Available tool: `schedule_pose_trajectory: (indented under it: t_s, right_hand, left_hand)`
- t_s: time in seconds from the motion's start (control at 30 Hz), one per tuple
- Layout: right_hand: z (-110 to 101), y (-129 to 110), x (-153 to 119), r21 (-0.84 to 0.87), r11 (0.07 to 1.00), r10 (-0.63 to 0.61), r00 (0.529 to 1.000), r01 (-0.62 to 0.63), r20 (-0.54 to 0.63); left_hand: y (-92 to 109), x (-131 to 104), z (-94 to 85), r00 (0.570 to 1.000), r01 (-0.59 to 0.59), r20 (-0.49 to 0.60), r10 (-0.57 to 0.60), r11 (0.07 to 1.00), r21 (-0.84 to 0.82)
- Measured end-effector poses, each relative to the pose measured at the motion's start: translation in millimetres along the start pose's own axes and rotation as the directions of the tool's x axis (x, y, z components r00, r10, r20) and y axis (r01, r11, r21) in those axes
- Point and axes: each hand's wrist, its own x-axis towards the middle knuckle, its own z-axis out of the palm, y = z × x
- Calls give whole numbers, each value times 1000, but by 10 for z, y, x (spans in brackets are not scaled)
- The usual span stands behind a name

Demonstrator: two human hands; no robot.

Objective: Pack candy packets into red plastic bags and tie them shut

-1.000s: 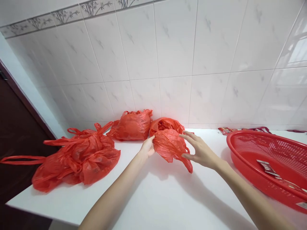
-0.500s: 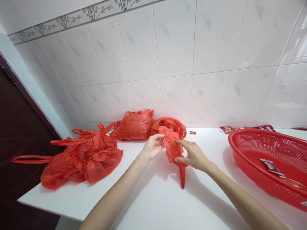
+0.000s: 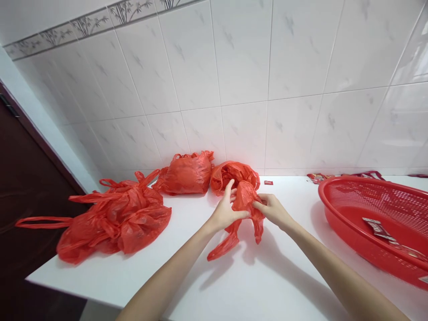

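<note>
A crumpled red plastic bag hangs above the white table, its two handles dangling downward. Pinched between the thumb and fingers of my right hand is the bag's right side. My left hand is at the bag's left side with thumb and fingers spread wide apart; its thumb lies across the front of the bag and some fingertips are hidden behind it. Just behind, against the wall, sits another bunched red plastic bag with its mouth open.
A filled red bag stands against the tiled wall, and a heap of red bags lies at the left. On the right is a red plastic basket with a few packets inside. A small red packet and wrappers lie along the wall.
The bag has been turned and bunched, and both its handles now hang apart. My left hand has moved right and spread its fingers; my right hand has shifted slightly and pinches the bag's side.
</note>
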Motion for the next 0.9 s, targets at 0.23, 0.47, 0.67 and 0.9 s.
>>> schedule_pose_trajectory:
  t_s: [0.23,0.47,0.67,0.9]
  right_hand:
    - [-275,-109,-18,102,989,96,993,-103,68]
    - [-371,-146,-4,172,981,104,992,-91,-72]
    - [-382,-186,-34,152,966,197,977,-208,80]
    - [-619,-179,-64,-292,911,342,929,-291,142]
  left_hand:
    - [-24,48,-206,999,-37,4,38,942,332]
    - [138,12,-469,991,-98,135,18,786,610]
    - [337,40,-667,977,-179,215,18,621,763]
    - [733,-35,-994,948,-75,256,-186,655,752]
